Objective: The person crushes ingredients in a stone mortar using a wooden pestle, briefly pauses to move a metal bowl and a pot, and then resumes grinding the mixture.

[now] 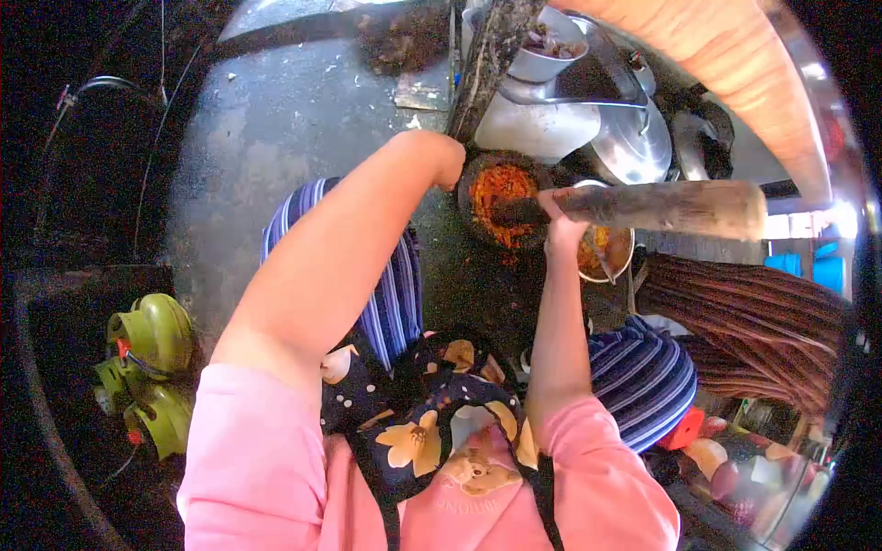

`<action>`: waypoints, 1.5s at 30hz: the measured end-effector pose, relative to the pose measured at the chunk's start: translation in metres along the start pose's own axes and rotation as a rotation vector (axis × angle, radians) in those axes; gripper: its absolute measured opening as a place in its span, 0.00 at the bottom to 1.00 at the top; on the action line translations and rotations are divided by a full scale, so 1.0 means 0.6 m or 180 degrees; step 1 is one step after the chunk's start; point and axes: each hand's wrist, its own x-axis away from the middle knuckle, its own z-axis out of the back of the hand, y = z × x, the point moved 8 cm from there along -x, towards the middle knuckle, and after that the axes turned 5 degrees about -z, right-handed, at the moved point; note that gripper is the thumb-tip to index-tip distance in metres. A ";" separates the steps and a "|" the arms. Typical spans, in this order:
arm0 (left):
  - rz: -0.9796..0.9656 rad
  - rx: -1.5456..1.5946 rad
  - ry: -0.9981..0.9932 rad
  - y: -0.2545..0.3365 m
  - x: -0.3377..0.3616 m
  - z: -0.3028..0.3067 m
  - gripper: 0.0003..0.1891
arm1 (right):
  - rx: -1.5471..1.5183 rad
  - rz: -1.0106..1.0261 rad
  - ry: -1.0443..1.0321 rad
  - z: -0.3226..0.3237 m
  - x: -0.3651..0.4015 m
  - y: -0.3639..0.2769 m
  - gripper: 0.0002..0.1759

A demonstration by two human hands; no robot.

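My right hand (562, 220) is wrapped round a thick wooden pestle (680, 208), which lies tilted with its pale end out to the right. The pestle's darker end reaches into a dark mortar (467, 197) that holds an orange-red pounded mash (501, 188). At the mortar's left rim is my left hand (448, 163), bent down at the wrist. Its fingers are hidden from view, so I cannot see whether it grips the rim. Just right of the mortar, partly behind my right wrist, stands a round pot (628, 262) with orange-yellow food and a spoon (604, 262) in it.
Beyond the mortar are a metal lid (634, 151), a bowl (551, 62) of dark pieces and a rough wooden post (491, 69). Green gas cylinders (156, 335) stand at the left. Brown ribbed cloth (744, 317) and blue tubs (827, 273) are at the right.
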 end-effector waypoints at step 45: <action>0.0101 -0.0074 -0.0070 -0.001 0.014 -0.005 0.24 | 0.0158 0.0428 0.0580 -0.002 0.026 -0.109 0.14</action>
